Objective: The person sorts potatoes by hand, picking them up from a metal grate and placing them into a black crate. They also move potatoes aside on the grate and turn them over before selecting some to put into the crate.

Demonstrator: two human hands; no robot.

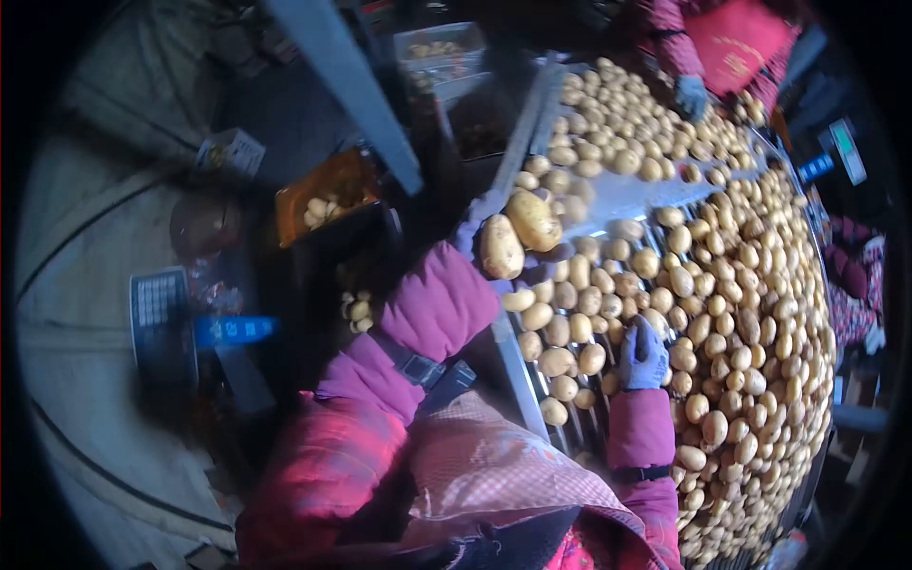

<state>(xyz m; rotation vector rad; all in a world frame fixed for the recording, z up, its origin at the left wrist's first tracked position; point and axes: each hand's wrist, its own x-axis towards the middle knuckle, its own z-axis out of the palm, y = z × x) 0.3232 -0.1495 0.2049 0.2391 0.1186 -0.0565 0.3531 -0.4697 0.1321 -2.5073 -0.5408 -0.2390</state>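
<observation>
My left hand [471, 228], in a purple glove, is at the left rim of the sorting table. It is closed on two large potatoes; one potato [501, 247] is nearer me and the other potato [535, 220] lies just beyond it. Lower right, among the loose potatoes [727, 323] on the rollers [589, 423], is my right hand [644, 361] in a pale purple glove. Its fingers curl round a darker potato [650, 329], partly hidden by the glove.
A metal rail [521, 370] edges the table's left side. Left of it stand an orange crate [290, 211] holding potatoes, a pale bin [442, 46] and a slanting metal post [351, 85]. Across the table, a co-worker's gloved hand [692, 97] reaches into the potatoes. Another person [855, 280] stands at right.
</observation>
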